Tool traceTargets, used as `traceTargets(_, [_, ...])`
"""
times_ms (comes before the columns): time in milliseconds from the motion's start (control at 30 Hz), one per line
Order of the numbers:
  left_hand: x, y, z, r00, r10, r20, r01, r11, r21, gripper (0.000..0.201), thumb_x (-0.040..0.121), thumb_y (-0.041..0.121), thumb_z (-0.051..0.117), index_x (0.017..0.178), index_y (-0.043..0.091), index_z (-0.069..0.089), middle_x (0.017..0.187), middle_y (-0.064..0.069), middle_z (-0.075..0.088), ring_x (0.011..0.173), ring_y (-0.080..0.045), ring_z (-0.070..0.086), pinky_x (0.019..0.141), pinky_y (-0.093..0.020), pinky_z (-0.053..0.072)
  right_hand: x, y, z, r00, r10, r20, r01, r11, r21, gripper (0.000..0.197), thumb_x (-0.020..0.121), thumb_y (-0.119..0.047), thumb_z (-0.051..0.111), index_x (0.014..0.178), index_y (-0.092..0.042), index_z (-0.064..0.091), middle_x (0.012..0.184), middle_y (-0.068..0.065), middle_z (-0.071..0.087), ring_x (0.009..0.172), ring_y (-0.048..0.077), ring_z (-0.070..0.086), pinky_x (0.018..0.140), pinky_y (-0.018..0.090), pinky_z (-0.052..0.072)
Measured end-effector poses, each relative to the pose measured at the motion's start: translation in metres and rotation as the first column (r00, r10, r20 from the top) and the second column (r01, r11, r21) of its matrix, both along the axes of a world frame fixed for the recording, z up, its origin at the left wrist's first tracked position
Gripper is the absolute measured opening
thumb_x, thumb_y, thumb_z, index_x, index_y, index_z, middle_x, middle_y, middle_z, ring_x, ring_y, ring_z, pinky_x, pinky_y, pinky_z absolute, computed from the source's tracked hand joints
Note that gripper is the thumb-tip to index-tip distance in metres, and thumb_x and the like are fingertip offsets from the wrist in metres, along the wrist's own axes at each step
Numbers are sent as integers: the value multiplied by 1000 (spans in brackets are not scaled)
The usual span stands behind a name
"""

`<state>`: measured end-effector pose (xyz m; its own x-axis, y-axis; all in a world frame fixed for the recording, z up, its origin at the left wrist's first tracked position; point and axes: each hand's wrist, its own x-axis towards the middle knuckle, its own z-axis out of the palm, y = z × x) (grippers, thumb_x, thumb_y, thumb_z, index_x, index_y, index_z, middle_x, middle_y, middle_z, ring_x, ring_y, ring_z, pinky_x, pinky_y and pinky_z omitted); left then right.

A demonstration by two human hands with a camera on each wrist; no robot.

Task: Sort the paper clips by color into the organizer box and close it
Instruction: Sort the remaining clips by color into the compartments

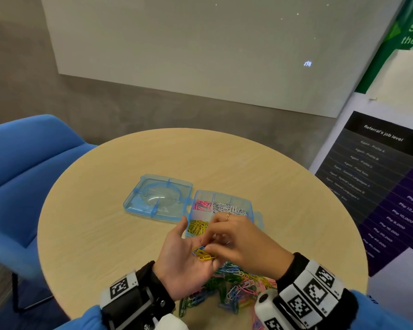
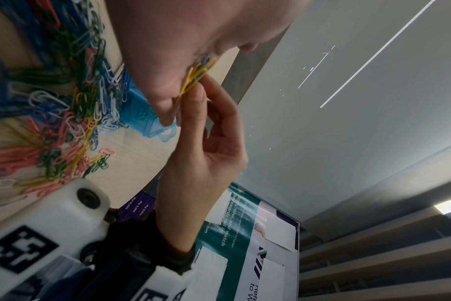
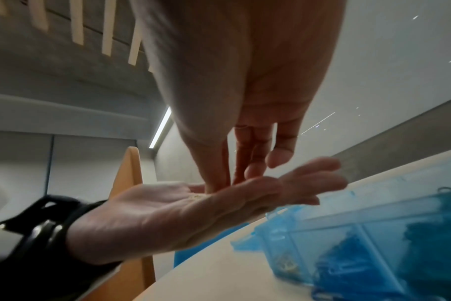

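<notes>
My left hand [image 1: 185, 257] lies flat, palm up, just in front of the organizer box [image 1: 224, 214], with a small bunch of yellow clips [image 1: 203, 254] resting on it and at least one blue clip caught among them. My right hand [image 1: 242, 244] has its fingertips [image 2: 193, 95] pressed together on that bunch, pinching at it. The risk, as I judge it, is that the clips are hooked into each other, so pulling one out may drag the rest off my open palm, either back into the mixed pile [image 1: 231, 284] on the desk [image 1: 110, 229] or into the wrong compartment. The blue one could also ride along into the yellow compartment [image 1: 197, 227], which sits right beside my fingers. The lid [image 1: 159, 197] lies open and flat to the left.
</notes>
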<state>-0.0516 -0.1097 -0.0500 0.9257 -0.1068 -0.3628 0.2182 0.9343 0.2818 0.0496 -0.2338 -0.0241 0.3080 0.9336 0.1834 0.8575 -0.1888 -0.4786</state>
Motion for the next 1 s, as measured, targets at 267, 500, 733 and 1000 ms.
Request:
traceTargets(267, [4,3,-2,999,35,-21,-36,997,-64,89,95,61,31,128,-21,45,135,-23,50,130,-24,43,108,-39,40,11,1,15,998,-39,52,40,999,-18,4,85,-20,70,82,-20,68,79,-15,54,74,3,52,67,12,35])
traceTargets(500, [5,7,-4,996,58,-74,-56,998,29,85,96,61,27,138,-12,36,127,-32,56,127,-43,47,109,-46,36,34,-2,24,938,-280,204,273,960,65,9,89,-24,67,94,-23,74,92,-9,64,73,3,54,73,19,42])
traceTargets(733, [3,6,-2,999,37,-4,-37,999,-29,87,93,65,28,130,-10,50,124,-23,61,103,-37,65,81,-39,57,3,4,13,996,92,14,-92,995,22,23,83,-29,74,104,-20,75,94,-5,65,81,6,60,71,16,45])
traceTargets(1000, [3,4,-1,988,153,-15,-154,980,-129,84,94,60,34,122,-17,54,107,-21,60,98,-27,60,91,-31,50,-6,20,-2,984,92,150,-99,994,43,9,87,-15,66,93,-12,73,84,2,66,75,12,60,70,25,48])
